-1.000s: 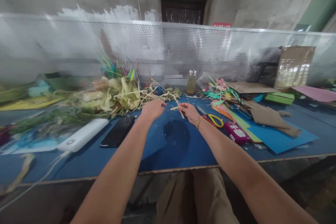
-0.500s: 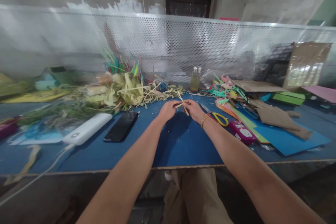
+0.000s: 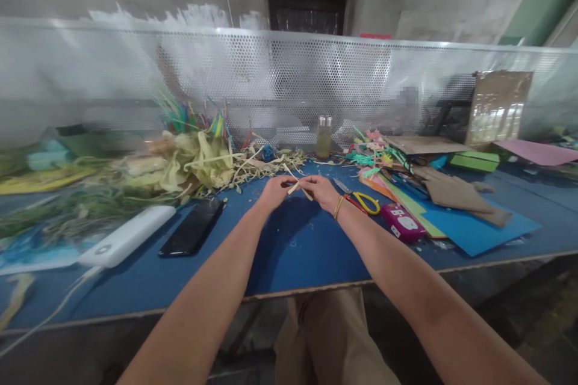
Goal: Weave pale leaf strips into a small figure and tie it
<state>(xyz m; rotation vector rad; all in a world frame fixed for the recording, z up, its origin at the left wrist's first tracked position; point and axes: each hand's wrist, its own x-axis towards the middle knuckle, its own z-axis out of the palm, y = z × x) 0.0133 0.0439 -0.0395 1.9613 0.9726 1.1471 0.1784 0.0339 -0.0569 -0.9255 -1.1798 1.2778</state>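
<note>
Head camera, worn by the seated person, looking forward and down along both forearms at the blue table (image 3: 149,289). Hands appear mid-frame at arm's length; a perforated screen (image 3: 289,84) closes the far edge. Single view only.

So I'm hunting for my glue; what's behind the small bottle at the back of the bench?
Directly behind the bottle stands the perforated metal screen. Through its holes only blurred grey shapes show, so nothing beyond it can be made out. No glue shows there.
</note>
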